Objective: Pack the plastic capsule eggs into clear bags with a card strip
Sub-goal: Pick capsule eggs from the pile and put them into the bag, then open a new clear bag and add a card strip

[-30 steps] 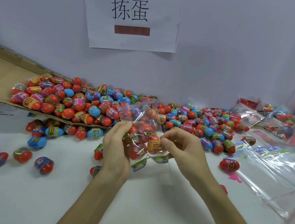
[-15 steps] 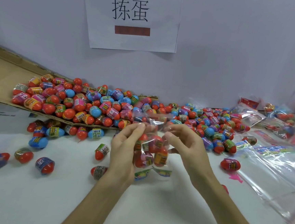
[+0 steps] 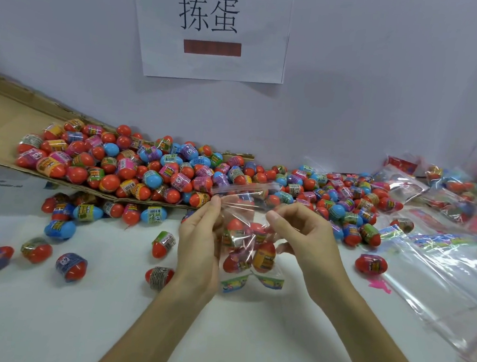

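The person is holding the clear bag [image 3: 244, 233] upright just in front of the egg pile [image 3: 174, 172]; whether its bottom is touching the table [image 3: 89, 318] cannot be told. The left hand [image 3: 197, 243] is pinching one side of the bag's mouth between thumb and fingers [image 3: 214, 207]. The right hand [image 3: 310, 239] is pinching the other side, its spare fingers loosely curled. Several capsule eggs [image 3: 264, 256] are sitting low in the bag, with the card strip [image 3: 251, 283] beneath them. The step is probably closing the mouth. It is likely going best with both pinches drawing the film taut and level, so that the lips are meeting flat above the eggs.
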`<state>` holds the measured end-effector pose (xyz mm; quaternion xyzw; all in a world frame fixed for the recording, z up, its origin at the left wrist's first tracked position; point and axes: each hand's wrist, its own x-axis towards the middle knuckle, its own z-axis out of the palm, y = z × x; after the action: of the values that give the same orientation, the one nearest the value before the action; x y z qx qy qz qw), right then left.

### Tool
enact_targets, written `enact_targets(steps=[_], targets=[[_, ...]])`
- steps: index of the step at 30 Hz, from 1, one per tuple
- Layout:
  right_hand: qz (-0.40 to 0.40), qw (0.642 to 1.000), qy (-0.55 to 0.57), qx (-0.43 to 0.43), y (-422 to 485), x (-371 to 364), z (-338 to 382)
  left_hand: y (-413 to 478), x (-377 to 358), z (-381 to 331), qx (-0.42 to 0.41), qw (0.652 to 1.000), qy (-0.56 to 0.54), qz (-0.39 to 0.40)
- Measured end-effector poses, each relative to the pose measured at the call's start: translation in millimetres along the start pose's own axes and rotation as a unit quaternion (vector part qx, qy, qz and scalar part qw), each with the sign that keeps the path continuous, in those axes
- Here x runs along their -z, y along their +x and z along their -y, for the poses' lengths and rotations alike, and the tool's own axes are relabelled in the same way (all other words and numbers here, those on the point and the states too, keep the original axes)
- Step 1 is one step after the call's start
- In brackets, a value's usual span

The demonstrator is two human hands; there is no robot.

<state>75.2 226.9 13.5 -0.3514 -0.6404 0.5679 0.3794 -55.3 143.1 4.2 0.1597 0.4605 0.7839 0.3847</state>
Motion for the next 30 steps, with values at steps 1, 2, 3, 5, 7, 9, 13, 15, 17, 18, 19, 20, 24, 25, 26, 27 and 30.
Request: enact_targets(steps=[1, 2, 3, 5, 7, 9, 13, 15, 17, 18, 19, 20, 24, 25, 26, 27, 30], targets=[[0.003, 1.0, 0.004, -0.005, 0.4, 0.3, -0.2, 0.1, 0.2, 0.0, 0.001, 1.0, 0.005, -0.002], [0.003, 1.0, 0.005, -0.007, 0.7, 0.4, -0.9, 0.3, 0.7, 0.5, -0.001, 1.0, 0.012, -0.005], [-0.004, 1.0, 0.0, -0.004, 0.9, 0.0, -1.7, 0.5, 1.1, 1.3, -0.005, 1.0, 0.023, -0.007], [-0.056, 0.997, -0.048, 0.038, 0.1, -1.3, -4.6, -0.1, 1.6, 3.7, -0.029, 0.998, 0.058, -0.004], [-0.122, 0.973, -0.132, 0.143, -3.8, -2.8, -7.1, -2.2, 0.8, 5.8, -0.06, 0.993, 0.098, 0.011], [-0.153, 0.921, -0.223, 0.281, -7.6, -4.8, -7.9, -4.4, -1.5, 8.8, -0.078, 0.988, 0.126, 0.033], [-0.134, 0.872, -0.268, 0.386, -10.5, -8.5, -9.1, -9.0, -5.1, 14.6, -0.14, 0.97, 0.192, 0.054], [-0.114, 0.878, -0.25, 0.391, -11.5, -9.7, -8.5, -12.5, -5.7, 15.3, -0.182, 0.956, 0.215, 0.078], [-0.11, 0.878, -0.244, 0.398, -11.9, -10.1, -7.7, -15.8, -5.7, 16.0, -0.226, 0.938, 0.243, 0.104], [-0.11, 0.877, -0.24, 0.401, -11.5, -9.8, -7.4, -16.8, -5.5, 16.1, -0.245, 0.927, 0.262, 0.113], [-0.11, 0.877, -0.233, 0.405, -11.1, -9.5, -6.9, -17.5, -5.4, 16.0, -0.261, 0.917, 0.279, 0.118], [-0.108, 0.878, -0.226, 0.408, -10.8, -9.1, -6.7, -17.6, -5.1, 15.6, -0.273, 0.908, 0.294, 0.122], [-0.094, 0.88, -0.215, 0.412, -10.7, -8.0, -6.0, -15.9, -2.4, 17.2, -0.304, 0.878, 0.339, 0.148], [-0.087, 0.882, -0.213, 0.411, -10.6, -7.7, -6.2, -15.3, -1.2, 18.0, -0.308, 0.873, 0.345, 0.152], [-0.078, 0.884, -0.211, 0.409, -10.3, -7.4, -6.5, -14.7, -0.2, 18.8, -0.313, 0.87, 0.349, 0.153], [-0.07, 0.886, -0.21, 0.408, -10.0, -7.0, -6.6, -14.1, 0.8, 19.5, -0.315, 0.868, 0.352, 0.153], [-0.045, 0.887, -0.217, 0.405, -7.7, -5.1, -7.1, -11.7, 3.6, 20.9, -0.319, 0.862, 0.363, 0.152]])
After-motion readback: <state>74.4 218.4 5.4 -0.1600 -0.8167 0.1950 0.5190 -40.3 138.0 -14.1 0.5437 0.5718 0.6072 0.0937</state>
